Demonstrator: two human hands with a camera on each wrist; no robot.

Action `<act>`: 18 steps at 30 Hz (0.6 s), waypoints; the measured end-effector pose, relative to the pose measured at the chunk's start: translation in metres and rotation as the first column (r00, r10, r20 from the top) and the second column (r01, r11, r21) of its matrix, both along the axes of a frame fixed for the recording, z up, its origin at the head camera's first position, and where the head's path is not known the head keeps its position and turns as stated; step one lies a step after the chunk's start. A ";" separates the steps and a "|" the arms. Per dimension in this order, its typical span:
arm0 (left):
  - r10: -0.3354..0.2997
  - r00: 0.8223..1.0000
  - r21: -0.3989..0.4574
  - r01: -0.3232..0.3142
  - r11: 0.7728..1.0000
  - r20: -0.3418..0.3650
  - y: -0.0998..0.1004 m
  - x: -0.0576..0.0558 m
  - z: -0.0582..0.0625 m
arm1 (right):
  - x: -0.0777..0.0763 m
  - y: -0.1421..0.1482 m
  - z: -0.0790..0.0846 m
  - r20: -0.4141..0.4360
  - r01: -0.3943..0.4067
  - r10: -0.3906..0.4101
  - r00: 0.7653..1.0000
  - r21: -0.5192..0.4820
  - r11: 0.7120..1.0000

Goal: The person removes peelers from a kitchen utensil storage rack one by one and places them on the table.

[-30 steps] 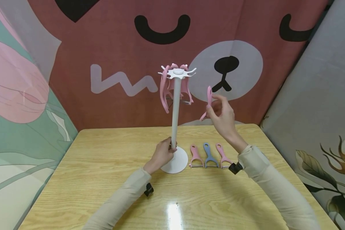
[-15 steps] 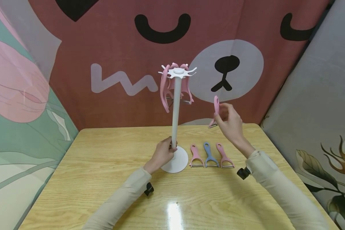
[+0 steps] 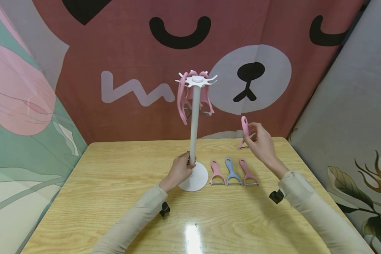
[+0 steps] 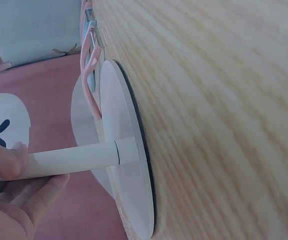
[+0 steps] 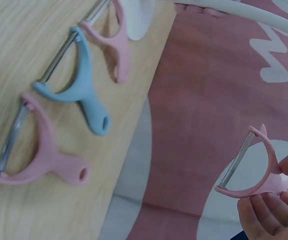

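Observation:
My left hand (image 3: 178, 170) grips the lower pole of a white rack (image 3: 194, 127), just above its round base (image 4: 126, 192). Several pink peelers (image 3: 181, 102) hang from hooks on the left and far side of the rack's top. Between the thumb and fingers of my right hand (image 3: 262, 144) is a pink peeler (image 5: 256, 190), held by its handle with the metal blade showing in the right wrist view. It is to the right of the rack, above the far right part of the table.
In a row on the wooden table (image 3: 114, 197), right of the base, lie a pink peeler (image 3: 216, 172), a blue peeler (image 3: 231, 170) and another pink peeler (image 3: 247, 171). A printed cloth (image 3: 130, 120) hangs behind the table's far edge.
My right hand has moved right and down with the pink peeler, away from the rack's top. My left hand keeps its hold on the pole.

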State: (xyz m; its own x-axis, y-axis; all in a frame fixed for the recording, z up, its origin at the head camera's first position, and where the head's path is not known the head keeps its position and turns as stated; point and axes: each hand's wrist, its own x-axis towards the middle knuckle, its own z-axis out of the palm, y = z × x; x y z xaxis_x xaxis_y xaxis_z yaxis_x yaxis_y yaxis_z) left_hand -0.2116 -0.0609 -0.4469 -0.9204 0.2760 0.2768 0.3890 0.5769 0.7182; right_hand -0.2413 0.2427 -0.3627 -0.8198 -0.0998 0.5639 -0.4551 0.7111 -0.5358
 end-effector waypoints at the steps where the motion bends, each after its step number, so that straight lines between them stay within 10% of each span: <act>1: 0.002 1.000 0.000 -0.002 1.000 -0.001 0.000 0.000 0.000 | 0.001 0.002 -0.001 0.013 0.002 -0.003 1.000 0.010 1.000; 18: 0.005 1.000 -0.006 -0.005 1.000 -0.006 0.000 0.000 -0.001 | 0.011 0.030 -0.024 0.114 0.036 -0.050 0.992 0.120 0.992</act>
